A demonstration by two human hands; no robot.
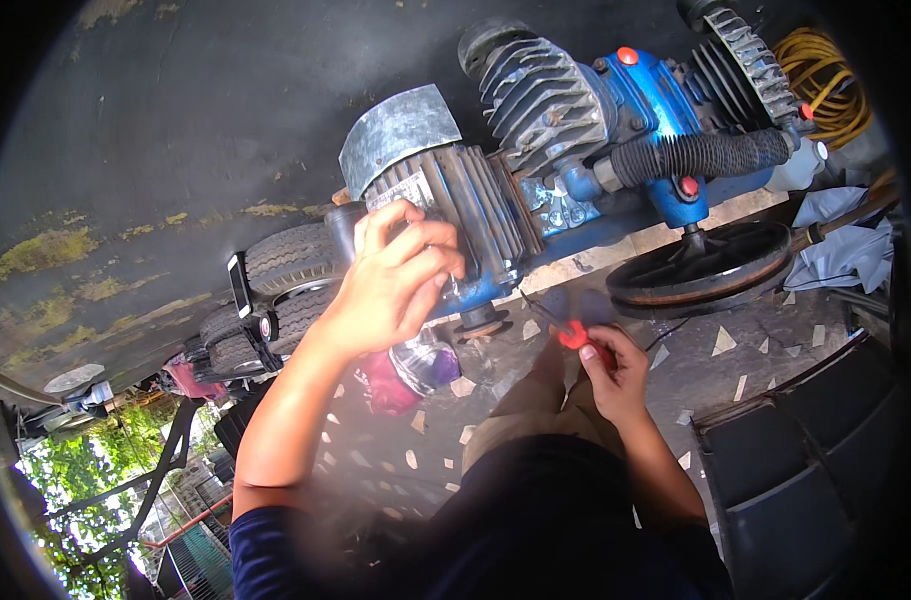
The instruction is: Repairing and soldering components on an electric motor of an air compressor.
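Over the electric motor [488,203], our left hand [388,285] curls, hold unclear; near it, our right hand [619,376] grips a red-handled tool [573,334], best steadied.

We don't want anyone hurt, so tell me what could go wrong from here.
The red-handled screwdriver in the right hand points toward the finned motor; a slip might jab the left hand there. The motor's metal fins could scrape that hand if it slid. The big black pulley shows no guard, so it might catch clothing if it turned.
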